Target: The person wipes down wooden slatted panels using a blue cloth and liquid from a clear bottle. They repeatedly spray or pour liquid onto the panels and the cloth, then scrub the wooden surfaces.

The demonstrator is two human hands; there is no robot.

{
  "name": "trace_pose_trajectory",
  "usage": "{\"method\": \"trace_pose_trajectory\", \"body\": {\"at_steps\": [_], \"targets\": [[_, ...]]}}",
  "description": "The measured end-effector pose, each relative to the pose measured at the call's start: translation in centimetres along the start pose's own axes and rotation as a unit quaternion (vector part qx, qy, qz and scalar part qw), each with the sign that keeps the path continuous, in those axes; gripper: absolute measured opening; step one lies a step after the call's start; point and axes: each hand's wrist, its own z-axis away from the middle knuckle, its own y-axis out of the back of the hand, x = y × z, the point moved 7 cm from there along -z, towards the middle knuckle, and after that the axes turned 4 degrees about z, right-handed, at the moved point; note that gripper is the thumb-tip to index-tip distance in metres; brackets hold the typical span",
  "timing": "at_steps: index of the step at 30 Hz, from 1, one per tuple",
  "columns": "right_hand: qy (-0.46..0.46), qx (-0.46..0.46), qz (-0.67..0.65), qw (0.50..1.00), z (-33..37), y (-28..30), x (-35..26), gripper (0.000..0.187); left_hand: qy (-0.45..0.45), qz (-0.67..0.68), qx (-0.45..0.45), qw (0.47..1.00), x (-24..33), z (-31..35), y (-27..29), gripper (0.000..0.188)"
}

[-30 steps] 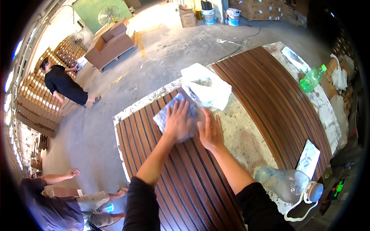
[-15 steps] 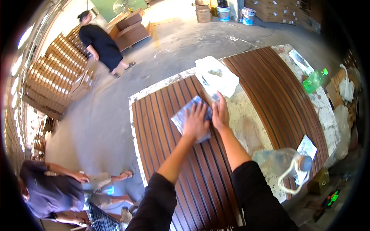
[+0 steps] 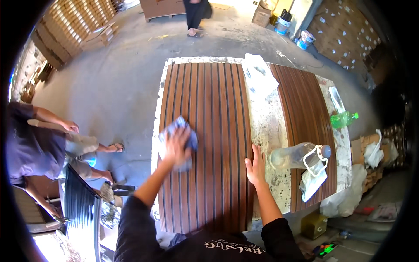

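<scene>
A brown slatted wood panel [image 3: 214, 144] with dark grooves lies flat in front of me. My left hand [image 3: 175, 147] presses a crumpled blue-grey cloth [image 3: 190, 142] onto the panel's left part, its fingers over the cloth. At the panel's right edge my right hand [image 3: 256, 168] rests with thumb apart and fingers stretched out, holding nothing. Beyond that edge stands a clear plastic jug [image 3: 290, 156] with a blue cap and white handle. A second slatted panel [image 3: 303, 98] lies farther right, with a folded pale cloth [image 3: 313, 183] on its near end.
The panels lie on a paint-spattered white table [image 3: 268, 118]. A white plastic bag [image 3: 259, 76] sits at its far side, a green bottle [image 3: 344, 119] at its right edge. At left, another person [image 3: 39, 139] works by a black slatted panel [image 3: 80, 196]; a second person [image 3: 195, 17] stands beyond.
My left hand has slid the cloth to the panel's left side. My right hand has shifted nearer along the right edge. The view has turned, and the walking person is farther right.
</scene>
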Motion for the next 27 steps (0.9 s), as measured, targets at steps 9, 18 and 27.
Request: {"method": "trace_pose_trajectory", "body": {"at_steps": [9, 18, 27], "targets": [[0.008, 0.053, -0.048, 0.997, 1.0, 1.3, 1.2, 0.050, -0.037, 0.000, -0.114, 0.993, 6.4, 8.7, -4.8, 0.085], [0.033, 0.066, -0.124, 0.990, 1.0, 1.3, 0.6, 0.052, -0.143, 0.020, -0.014, 0.989, 13.8, -11.9, -2.9, 0.082], [-0.008, 0.054, -0.141, 0.988, 1.0, 1.9, 1.3, 0.049, -0.192, -0.031, -0.042, 0.980, 16.2, -11.1, -5.1, 0.084]]}}
